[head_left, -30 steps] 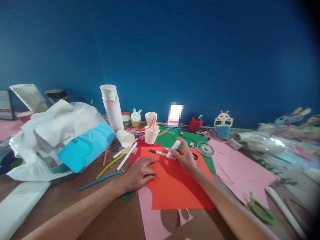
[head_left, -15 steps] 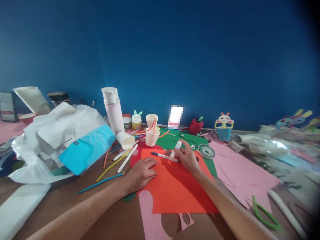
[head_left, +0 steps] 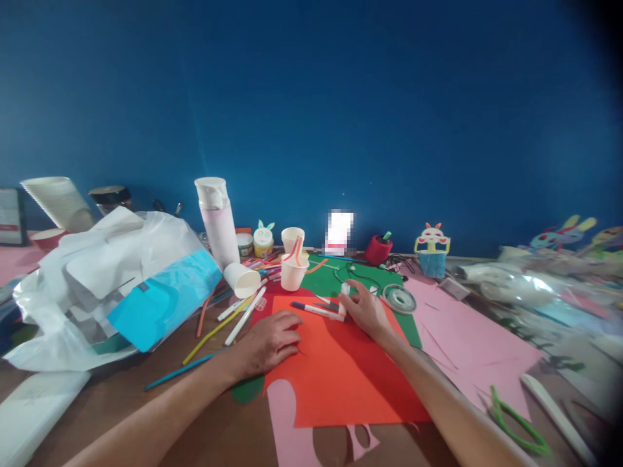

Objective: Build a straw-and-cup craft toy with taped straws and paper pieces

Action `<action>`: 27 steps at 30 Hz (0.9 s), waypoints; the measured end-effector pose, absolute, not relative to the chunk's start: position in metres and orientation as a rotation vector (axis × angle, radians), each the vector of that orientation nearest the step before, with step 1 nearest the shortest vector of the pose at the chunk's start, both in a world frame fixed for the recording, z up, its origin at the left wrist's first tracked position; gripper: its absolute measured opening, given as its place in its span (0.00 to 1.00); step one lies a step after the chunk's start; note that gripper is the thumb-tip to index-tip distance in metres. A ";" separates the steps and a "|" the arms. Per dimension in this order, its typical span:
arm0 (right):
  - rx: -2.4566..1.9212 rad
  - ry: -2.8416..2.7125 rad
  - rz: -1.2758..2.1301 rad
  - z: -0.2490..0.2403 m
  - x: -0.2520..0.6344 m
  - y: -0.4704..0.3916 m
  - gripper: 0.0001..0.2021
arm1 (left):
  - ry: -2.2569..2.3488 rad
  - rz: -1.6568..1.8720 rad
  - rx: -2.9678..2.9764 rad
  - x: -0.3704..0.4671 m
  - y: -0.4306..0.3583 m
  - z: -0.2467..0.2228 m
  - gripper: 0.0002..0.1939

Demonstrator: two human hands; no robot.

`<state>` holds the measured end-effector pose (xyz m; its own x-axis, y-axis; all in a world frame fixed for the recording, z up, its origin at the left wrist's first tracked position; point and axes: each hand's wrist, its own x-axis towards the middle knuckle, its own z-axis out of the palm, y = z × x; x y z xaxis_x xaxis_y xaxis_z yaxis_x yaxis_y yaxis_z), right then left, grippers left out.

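Observation:
My left hand [head_left: 275, 342] lies palm down over the left edge of an orange sheet of paper [head_left: 335, 376], fingers apart and slightly bent. Above the same sheet, my right hand [head_left: 365, 310] grips a small white tube [head_left: 344, 293] between thumb and fingers; its label is too small to read. Just left of the tube, a white marker with a dark cap [head_left: 316, 311] lies across the top of the orange sheet. Pink paper with cut-out holes [head_left: 282, 415] sticks out from under the sheet's lower edge.
White paper cups [head_left: 293, 272] with orange strips, a cup on its side [head_left: 243, 281] and loose pens stand or lie behind my left hand. A tape roll [head_left: 399, 298] is right of my right hand. A plastic bag [head_left: 160, 240] fills the left; green paper [head_left: 326, 275] lies behind.
My right hand has turned the white tube from slanted to more upright, close to the marker. My left hand keeps its place on the orange sheet. The view has tilted slightly.

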<state>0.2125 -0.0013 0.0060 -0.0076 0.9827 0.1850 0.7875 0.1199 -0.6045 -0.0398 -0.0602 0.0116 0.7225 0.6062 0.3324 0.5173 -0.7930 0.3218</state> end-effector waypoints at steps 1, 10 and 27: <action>-1.733 -1.852 0.434 0.007 0.213 -0.002 0.22 | 0.900 0.631 2.716 -0.040 -0.060 0.012 0.07; -1.837 -1.969 0.303 0.011 0.210 -0.003 0.21 | 0.853 0.558 2.858 -0.036 -0.060 0.016 0.09; -1.694 -1.995 0.094 0.018 0.210 -0.010 0.16 | 0.906 0.748 2.747 -0.034 -0.059 0.008 0.10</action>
